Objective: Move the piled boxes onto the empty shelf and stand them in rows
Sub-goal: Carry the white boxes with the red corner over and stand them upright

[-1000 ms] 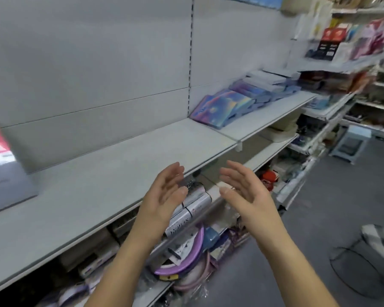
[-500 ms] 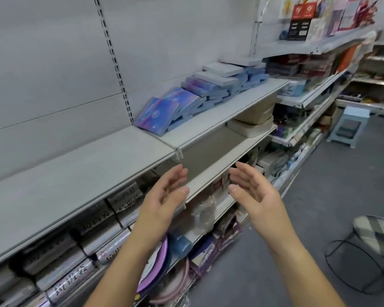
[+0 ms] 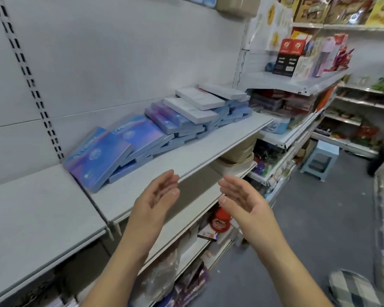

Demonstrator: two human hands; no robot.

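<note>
A pile of flat blue and purple boxes (image 3: 142, 138) lies tumbled along the back of a grey shelf board (image 3: 193, 156), with a few pale grey boxes (image 3: 193, 109) on top at its far end. To its left runs a bare grey shelf (image 3: 31, 209) at the same height. My left hand (image 3: 155, 202) and my right hand (image 3: 242, 198) hover in front of the shelf's front edge, palms facing each other, fingers spread, nothing in either. Both hands are short of the pile and apart from it.
Lower shelves below hold beige tubs (image 3: 237, 156), a red-lidded jar (image 3: 220, 220) and packaged goods. Stocked shelves (image 3: 297, 83) continue to the right. A light blue stool (image 3: 321, 160) and a checked stool (image 3: 355, 289) stand on the grey aisle floor.
My view has swung right along the shelf, so the box pile now sits closer and more central. Both hands stay open and raised, now nearer the pile's shelf.
</note>
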